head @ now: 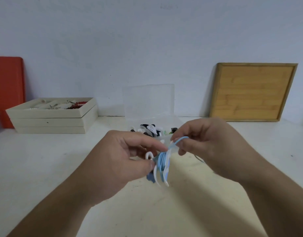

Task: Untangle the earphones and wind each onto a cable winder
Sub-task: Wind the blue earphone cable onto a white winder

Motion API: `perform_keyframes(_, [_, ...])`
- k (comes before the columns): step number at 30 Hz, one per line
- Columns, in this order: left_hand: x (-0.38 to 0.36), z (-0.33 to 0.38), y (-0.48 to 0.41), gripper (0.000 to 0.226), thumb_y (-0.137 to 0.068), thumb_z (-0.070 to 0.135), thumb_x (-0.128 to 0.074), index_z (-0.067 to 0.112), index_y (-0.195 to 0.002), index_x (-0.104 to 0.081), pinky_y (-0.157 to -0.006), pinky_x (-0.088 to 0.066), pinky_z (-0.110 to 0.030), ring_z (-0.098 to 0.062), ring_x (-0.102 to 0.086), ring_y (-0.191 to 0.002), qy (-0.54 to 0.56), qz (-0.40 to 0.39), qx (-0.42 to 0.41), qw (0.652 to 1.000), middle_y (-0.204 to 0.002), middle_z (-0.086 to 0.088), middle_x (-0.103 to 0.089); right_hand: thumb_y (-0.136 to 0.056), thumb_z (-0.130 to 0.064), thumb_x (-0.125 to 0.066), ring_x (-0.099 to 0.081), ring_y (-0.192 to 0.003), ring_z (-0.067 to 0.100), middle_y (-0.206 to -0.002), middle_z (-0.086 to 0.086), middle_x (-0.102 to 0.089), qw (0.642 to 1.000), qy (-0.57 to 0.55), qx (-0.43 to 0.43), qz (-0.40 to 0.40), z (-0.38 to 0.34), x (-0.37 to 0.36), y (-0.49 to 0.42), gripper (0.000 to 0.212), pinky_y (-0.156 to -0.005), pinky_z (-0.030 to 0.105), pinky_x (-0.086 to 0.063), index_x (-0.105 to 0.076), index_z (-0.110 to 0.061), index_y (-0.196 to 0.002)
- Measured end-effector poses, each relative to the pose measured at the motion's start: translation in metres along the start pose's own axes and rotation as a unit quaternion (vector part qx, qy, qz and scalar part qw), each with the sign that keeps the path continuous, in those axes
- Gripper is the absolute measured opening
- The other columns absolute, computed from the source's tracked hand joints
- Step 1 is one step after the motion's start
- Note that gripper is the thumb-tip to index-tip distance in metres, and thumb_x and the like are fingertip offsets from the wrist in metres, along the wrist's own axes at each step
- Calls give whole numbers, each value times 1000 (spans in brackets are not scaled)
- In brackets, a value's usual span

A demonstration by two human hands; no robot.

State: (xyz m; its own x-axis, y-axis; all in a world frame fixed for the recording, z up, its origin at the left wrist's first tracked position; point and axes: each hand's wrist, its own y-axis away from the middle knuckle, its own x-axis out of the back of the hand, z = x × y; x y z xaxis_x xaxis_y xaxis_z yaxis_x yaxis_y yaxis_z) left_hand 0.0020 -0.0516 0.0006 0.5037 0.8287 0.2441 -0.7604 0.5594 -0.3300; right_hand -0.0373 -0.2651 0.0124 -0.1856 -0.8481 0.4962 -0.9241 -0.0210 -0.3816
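Left hand (123, 161) pinching a white cable winder (161, 170) between thumb and fingertips, steadying it above the table (44, 168) so the turns stay put. Light blue earphone cable (161, 161) wrapped around the winder's middle, just right of the left thumb. Right hand (207, 142) pinching the free loop of cable up and to the right, probably keeping it taut for the next turn. Beyond both hands, a clear plastic box (149, 103) with its lid up, more winders and earphones inside. Bare tabletop below and to either side: ample room for circling. Stacked trays (53, 122) far off left.
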Motion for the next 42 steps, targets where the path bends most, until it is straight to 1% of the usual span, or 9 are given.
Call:
perform_keyframes(2, [-2, 1, 1, 32, -64, 3, -69, 24, -84, -82, -71, -55, -38, -39, -66, -83, -4, -10, -1, 1000, -83, -13, -73, -78, -10, -77, -54, -53, 3, -64, 1, -68, 996, -81, 0, -34, 1, 6, 1, 5, -54, 14, -41, -77, -15, -76])
perform_keyframes(6, [-1, 3, 0, 33, -66, 0, -67, 22, -86, -82, -67, -54, -38, -35, -66, -77, -4, -32, 2, 999, -83, -15, -73, -64, -18, -73, -40, -65, 25, -64, 6, -53, 977, -183, -31, -101, 10, 15, 1, 8, -62, 45, -22, -73, -14, -71])
perform_keyframes(10, [-4, 4, 1, 33, -67, -2, -68, 22, -87, -82, -63, -53, -30, -26, -65, -76, 13, -46, -6, 999, -83, -15, -71, -74, -9, -65, -37, -58, 17, -61, 5, -49, 961, -264, -50, -69, 16, 12, -2, 12, -58, 28, -30, -72, -12, -65])
perform_keyframes(13, [-5, 2, 1, 37, -66, -1, -70, 24, -91, -80, -64, -55, -32, -33, -63, -81, 28, -33, -4, 999, -87, -16, -70, -75, -18, -67, -35, -58, 17, -61, 6, -43, 973, -219, -72, -35, 19, 4, -4, 11, -59, 27, -30, -73, -14, -68])
perform_keyframes(19, [-6, 2, 0, 38, -63, 0, -72, 25, -92, -66, -64, -55, -32, -17, -64, -76, 44, 29, -20, 998, -82, -3, -67, -89, -33, -66, -26, -65, 30, -63, 9, -38, 987, -89, -108, -81, 14, -13, 0, 26, -58, 39, -18, -71, -23, -66])
perform_keyframes(21, [-6, 1, -1, 34, -63, -1, -72, 22, -88, -64, -63, -57, -31, -16, -66, -75, 45, 87, -33, 995, -81, -2, -68, -100, -30, -57, -28, -60, 24, -61, 6, -40, 984, -50, -103, -134, 11, -18, 2, 38, -56, 34, -20, -68, -22, -64])
perform_keyframes(28, [-7, -6, -5, 37, -71, -14, -76, 18, -85, -64, -61, -55, -25, -13, -66, -72, -30, 209, -63, 975, -79, 0, -69, -102, -26, -53, -46, -59, 12, -61, -7, -55, 972, -56, -93, -209, 4, -25, 6, 28, -60, 19, -38, -77, -17, -90])
perform_keyframes(37, [-8, -10, -4, 42, -73, -8, -76, 32, -88, -74, -65, -58, -25, -15, -67, -75, -134, 227, -86, 961, -78, 6, -68, -90, -41, -55, -26, -61, 28, -58, 1, -35, 973, -48, -81, -209, 5, -18, 4, 35, -60, 45, -23, -76, -14, -83])
perform_keyframes(42, [-9, -7, 0, 49, -73, -7, -74, 34, -99, -68, -65, -58, -20, -14, -67, -79, -206, 201, -112, 951, -82, 10, -65, -87, -43, -58, -26, -59, 26, -57, 0, -33, 975, -38, -53, -213, 0, -18, 6, 32, -58, 40, -24, -76, -17, -82])
